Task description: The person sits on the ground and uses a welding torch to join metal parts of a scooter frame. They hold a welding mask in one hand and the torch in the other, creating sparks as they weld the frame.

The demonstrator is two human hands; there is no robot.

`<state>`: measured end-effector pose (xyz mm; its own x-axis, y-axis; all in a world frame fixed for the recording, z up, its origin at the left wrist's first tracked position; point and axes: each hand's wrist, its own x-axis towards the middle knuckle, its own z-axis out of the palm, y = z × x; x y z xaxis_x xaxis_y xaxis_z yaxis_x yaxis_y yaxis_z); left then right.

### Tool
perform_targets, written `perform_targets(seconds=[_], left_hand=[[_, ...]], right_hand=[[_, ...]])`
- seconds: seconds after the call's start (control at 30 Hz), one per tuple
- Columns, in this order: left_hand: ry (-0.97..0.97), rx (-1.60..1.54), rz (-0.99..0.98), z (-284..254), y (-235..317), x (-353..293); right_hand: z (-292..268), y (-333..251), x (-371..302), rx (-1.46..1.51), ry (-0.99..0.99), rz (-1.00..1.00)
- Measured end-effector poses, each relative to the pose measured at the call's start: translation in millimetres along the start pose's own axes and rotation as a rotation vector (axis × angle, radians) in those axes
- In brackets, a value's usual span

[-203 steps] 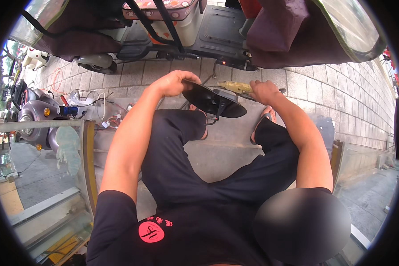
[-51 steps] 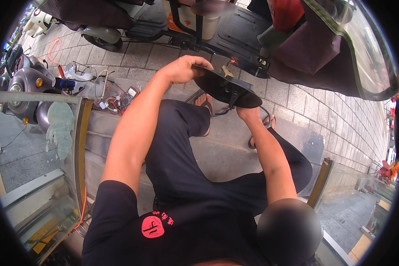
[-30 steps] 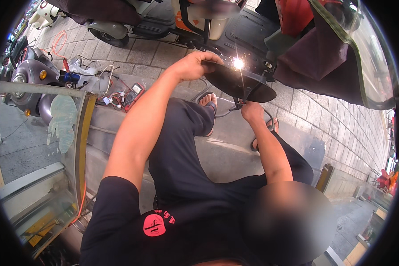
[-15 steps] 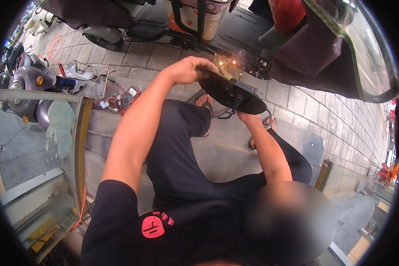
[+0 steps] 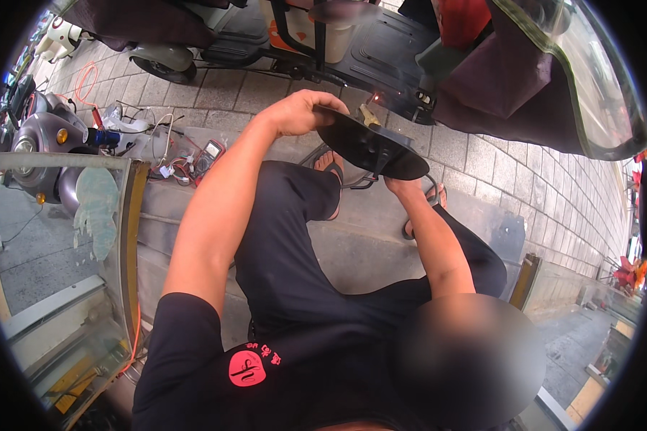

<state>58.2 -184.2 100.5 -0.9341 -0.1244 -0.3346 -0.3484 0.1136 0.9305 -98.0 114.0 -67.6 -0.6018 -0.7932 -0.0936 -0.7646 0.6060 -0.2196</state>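
Note:
A black hand-held welding shield (image 5: pixel 356 140) is tilted in front of my knees, its handle and bracket facing me. My left hand (image 5: pixel 305 113) grips the shield's upper left edge, fingers curled over the rim. Beyond that rim show the yellowish jaws of an electrode holder (image 5: pixel 369 115). My right hand (image 5: pixel 404 187) reaches beneath the shield, in line with those jaws, and appears closed on the holder; its fingers are hidden. Past the jaws, a small red glow (image 5: pixel 377 97) sits at the lower frame of a three-wheeled vehicle (image 5: pixel 381 50).
To the left, a multimeter (image 5: pixel 210 152) lies among loose wires, close to a blue cylindrical thing (image 5: pixel 102 136). Behind them stands a grey scooter (image 5: pixel 32 144). A glass panel (image 5: pixel 57 215) with a yellowish frame flanks the step I sit on. Paving stones (image 5: pixel 539 179) extend rightward.
The bright spray of sparks has died down to a small red glow. The shield and both hands have shifted slightly left in view, and the holder's jaws show more clearly.

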Motion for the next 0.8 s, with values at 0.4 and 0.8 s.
perform_targets(seconds=[0.4,0.8], left_hand=[[0.026,-0.001,0.022,-1.1,-5.0,2.8],[0.038,-0.115,0.031,-1.8,-8.2,7.0]], right_hand=[[-19.7,-15.8,3.2,0.133,0.042,0.083],[-12.5,-15.5,10.5,0.099,-0.174,0.283]])
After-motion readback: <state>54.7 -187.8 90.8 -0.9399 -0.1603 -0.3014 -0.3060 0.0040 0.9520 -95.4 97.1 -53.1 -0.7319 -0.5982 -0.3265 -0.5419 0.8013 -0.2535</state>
